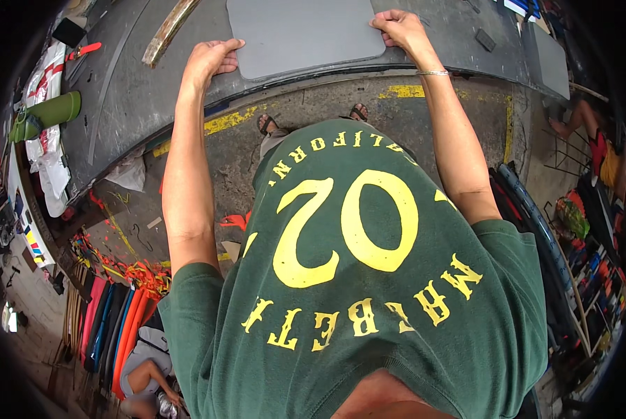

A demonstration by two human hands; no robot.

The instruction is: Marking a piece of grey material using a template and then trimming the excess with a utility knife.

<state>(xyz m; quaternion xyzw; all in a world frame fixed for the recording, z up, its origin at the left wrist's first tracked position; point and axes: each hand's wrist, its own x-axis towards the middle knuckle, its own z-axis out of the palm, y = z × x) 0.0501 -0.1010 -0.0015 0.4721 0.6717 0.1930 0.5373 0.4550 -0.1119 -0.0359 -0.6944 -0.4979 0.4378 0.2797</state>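
Note:
A flat grey sheet [306,35] with rounded near corners lies on the dark worktable [128,105], its near edge close to the table's front edge. My left hand [214,59] pinches the sheet's left edge between thumb and fingers. On the opposite side, my right hand [399,31], with a bracelet at the wrist, grips the right edge near the corner. Both arms reach forward, roughly level with each other. The sheet's far end runs out of the picture at the top.
A worn strip [167,31] lies left of the sheet, and a small dark block [485,40] sits to its right. A green bottle [54,115] rests at the table's left end. Rolled materials [128,328] stand lower left. Other people are at lower left and far right.

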